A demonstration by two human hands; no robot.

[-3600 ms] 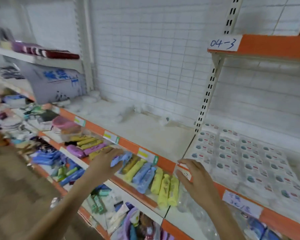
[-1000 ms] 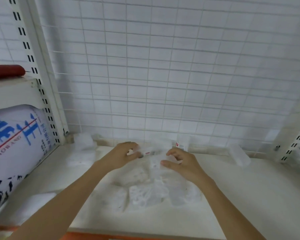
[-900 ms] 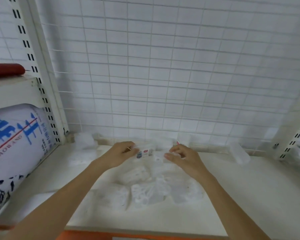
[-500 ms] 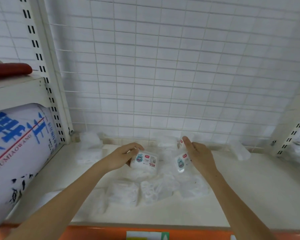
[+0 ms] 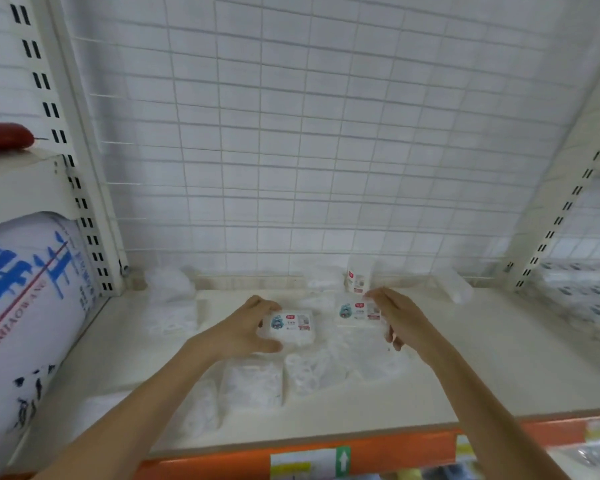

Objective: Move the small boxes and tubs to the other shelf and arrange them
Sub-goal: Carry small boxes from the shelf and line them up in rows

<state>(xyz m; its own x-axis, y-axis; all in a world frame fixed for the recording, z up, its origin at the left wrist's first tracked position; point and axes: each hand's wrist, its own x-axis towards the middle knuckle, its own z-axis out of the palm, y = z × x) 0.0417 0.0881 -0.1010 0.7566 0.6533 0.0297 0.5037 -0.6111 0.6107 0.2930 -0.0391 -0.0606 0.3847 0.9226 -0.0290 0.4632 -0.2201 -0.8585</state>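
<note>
- L hand (image 5: pixel 243 332) curled round the left edge of a small white box (image 5: pixel 289 326) w/ blue-green label; thumb under near side, fingers over far edge. Box sits mid-shelf, label up.
- R hand (image 5: pixel 400 322) gripping the right end of a second small box (image 5: pixel 358 311), same label, just right of the first; the two boxes apart, small gap between.
- Third box (image 5: pixel 356 280) stands upright at the far edge vs. the wire grid back (image 5: pixel 309 150), just beyond R hand.
- I see clear-wrapped white packs (image 5: pixel 253 382) strewn on the cream shelf (image 5: pixel 499 368), near side of both boxes, more at far left; contents too blurred to tell.
- Lone clear tub (image 5: pixel 459 289) lying far right, well apart from the hands.
- Big white roll w/ blue print (image 5: pixel 25 306) in next bay left; red item (image 5: pixel 4 135) on the shelf above it.
- Orange shelf lip w/ price tag (image 5: pixel 309 462) near edge.
</note>
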